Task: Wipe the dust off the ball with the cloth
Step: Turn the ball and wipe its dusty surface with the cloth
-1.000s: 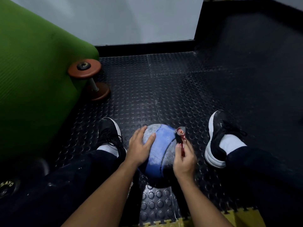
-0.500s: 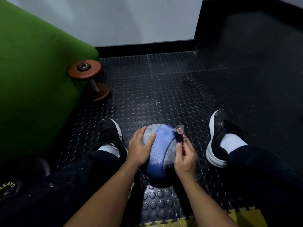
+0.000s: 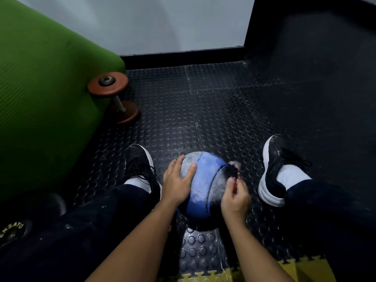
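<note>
Closest to the camera, both forearms are reaching down between the knees. The left hand (image 3: 176,183) is lying spread over the upper left of the ball (image 3: 203,190), fingers fairly straight, steadying it. The right hand (image 3: 236,197) is pinching a small bunched-up cloth (image 3: 234,171) against the ball's right side. The ball itself, blue with dusty grey patches, is sitting on the studded black floor mat (image 3: 203,110) between two black sneakers. Further back, a brown dumbbell (image 3: 114,96) is leaning against a green mat (image 3: 44,94).
</note>
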`<state>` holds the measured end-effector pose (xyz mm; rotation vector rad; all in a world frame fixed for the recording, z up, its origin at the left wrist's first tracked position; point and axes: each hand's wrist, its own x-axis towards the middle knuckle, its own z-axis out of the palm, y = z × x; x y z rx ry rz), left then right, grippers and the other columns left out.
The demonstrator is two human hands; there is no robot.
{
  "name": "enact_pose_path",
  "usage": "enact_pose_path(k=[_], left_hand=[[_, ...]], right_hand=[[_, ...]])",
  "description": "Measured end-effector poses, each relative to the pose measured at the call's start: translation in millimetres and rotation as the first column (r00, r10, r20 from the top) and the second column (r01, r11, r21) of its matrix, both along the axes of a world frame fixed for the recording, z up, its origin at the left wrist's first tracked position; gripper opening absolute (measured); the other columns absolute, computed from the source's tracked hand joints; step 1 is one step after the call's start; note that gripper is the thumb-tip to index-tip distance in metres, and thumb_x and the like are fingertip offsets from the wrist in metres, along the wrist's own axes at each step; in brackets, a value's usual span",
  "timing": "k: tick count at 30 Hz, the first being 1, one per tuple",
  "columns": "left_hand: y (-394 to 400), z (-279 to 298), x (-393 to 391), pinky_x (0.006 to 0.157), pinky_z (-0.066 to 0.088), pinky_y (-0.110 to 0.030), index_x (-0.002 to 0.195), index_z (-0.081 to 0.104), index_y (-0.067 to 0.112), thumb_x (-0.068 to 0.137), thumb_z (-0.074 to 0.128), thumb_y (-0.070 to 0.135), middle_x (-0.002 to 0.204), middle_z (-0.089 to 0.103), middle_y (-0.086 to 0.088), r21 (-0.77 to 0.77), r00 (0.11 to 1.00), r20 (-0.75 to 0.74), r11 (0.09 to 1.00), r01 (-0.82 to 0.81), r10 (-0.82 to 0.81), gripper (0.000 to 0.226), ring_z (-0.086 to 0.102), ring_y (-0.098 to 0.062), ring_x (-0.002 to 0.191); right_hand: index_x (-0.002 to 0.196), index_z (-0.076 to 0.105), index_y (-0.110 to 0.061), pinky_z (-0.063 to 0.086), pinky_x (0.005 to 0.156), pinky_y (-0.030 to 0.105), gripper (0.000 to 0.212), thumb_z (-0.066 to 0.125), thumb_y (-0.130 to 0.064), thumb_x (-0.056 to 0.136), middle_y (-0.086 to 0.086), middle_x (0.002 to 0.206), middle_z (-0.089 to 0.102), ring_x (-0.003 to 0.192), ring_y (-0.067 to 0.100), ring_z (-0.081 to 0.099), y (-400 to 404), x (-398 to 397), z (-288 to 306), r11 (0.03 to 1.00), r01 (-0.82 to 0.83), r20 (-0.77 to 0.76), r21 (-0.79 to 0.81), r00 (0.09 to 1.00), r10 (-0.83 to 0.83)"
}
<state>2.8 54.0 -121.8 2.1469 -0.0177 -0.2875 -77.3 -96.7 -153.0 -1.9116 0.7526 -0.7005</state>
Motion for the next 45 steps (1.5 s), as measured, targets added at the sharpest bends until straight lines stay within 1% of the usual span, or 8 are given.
enact_pose_path(k=[5,12,18,24,31,38,42,45], left_hand=[[-7.7,1.9,-2.0,0.121,0.02,-0.042,0.153,0.037,0.039,0.093,0.047,0.069,0.164,0.03,0.003,0.044,1.0,0.004,0.999,-0.02,0.02,0.068,0.023,-0.022,0.151],[-2.9,-0.1,-0.1,0.123,0.021,-0.041,0.152,0.039,0.039,0.094,0.05,0.066,0.163,0.034,0.001,0.015,0.999,0.004,0.999,-0.046,0.046,0.065,0.026,-0.021,0.151],[-12.9,2.9,-10.8,0.121,0.021,-0.044,0.152,0.04,0.038,0.094,0.049,0.066,0.162,0.033,0.001,0.041,0.996,0.026,0.995,-0.086,0.085,0.065,0.024,-0.023,0.15],[-12.8,3.0,-7.2,0.122,0.021,-0.04,0.152,0.041,0.033,0.095,0.05,0.063,0.161,0.036,-0.003,0.002,0.986,-0.002,0.986,-0.169,0.169,0.065,0.028,-0.024,0.15],[-22.0,5.5,-19.8,0.121,0.021,-0.055,0.152,0.038,0.038,0.094,0.046,0.069,0.163,0.03,0.001,0.051,0.985,0.017,0.983,-0.175,0.174,0.067,0.023,-0.023,0.151],[-22.7,7.6,-18.8,0.121,0.021,-0.049,0.154,0.034,0.035,0.095,0.042,0.068,0.164,0.028,-0.001,0.065,0.976,-0.013,0.974,-0.215,0.216,0.069,0.022,-0.023,0.152],[-24.1,7.1,-28.6,0.119,0.025,-0.052,0.151,0.037,0.04,0.091,0.043,0.073,0.161,0.032,0.002,0.095,0.98,0.033,0.975,-0.2,0.197,0.068,0.026,-0.024,0.149],[-25.9,16.2,-30.9,0.114,0.03,-0.052,0.144,0.044,0.038,0.088,0.046,0.075,0.152,0.04,-0.002,0.164,0.968,0.0,0.955,-0.247,0.25,0.067,0.035,-0.029,0.14]], right_hand=[[0.086,0.069,-0.005,0.038,0.071,0.032,0.034,0.051,-0.032,0.095,0.018,0.094,0.071,0.088,0.034,0.063,-27.9,43.5,19.3,0.983,0.02,-0.276,0.185,0.961,0.032],[0.113,0.069,-0.008,0.044,0.09,0.022,0.039,0.046,-0.034,0.096,-0.002,0.113,0.067,0.103,0.012,0.06,-8.3,11.8,8.5,0.981,-0.172,0.008,-0.093,0.985,0.173],[0.097,0.07,-0.006,0.044,0.084,0.037,0.036,0.048,-0.035,0.097,0.018,0.104,0.071,0.1,0.036,0.063,-37.7,34.6,7.2,0.975,0.019,-0.367,0.221,0.928,0.065],[0.115,0.071,-0.013,0.045,0.098,0.026,0.041,0.048,-0.038,0.092,-0.004,0.118,0.068,0.108,0.011,0.061,-9.0,13.4,16.8,0.979,-0.172,-0.011,0.106,0.985,0.174],[0.103,0.072,-0.006,0.038,0.074,0.03,0.036,0.048,-0.033,0.099,0.018,0.105,0.071,0.101,0.033,0.063,-31.8,28.6,18.0,0.944,0.073,-0.312,0.323,0.949,0.033],[0.122,0.068,-0.011,0.042,0.1,0.02,0.039,0.048,-0.033,0.096,-0.001,0.127,0.064,0.116,0.01,0.059,-5.5,8.9,11.9,0.979,-0.202,0.018,0.022,0.979,0.202],[0.1,0.071,-0.005,0.038,0.076,0.027,0.037,0.047,-0.034,0.1,0.015,0.103,0.071,0.095,0.029,0.062,-25.3,21.6,16.3,0.959,0.027,-0.227,0.282,0.973,0.04],[0.079,0.065,-0.012,0.038,0.071,0.032,0.034,0.049,-0.036,0.097,0.005,0.082,0.068,0.083,0.025,0.059,-38.1,35.4,28.6,0.949,-0.079,-0.287,0.304,0.943,0.17]])
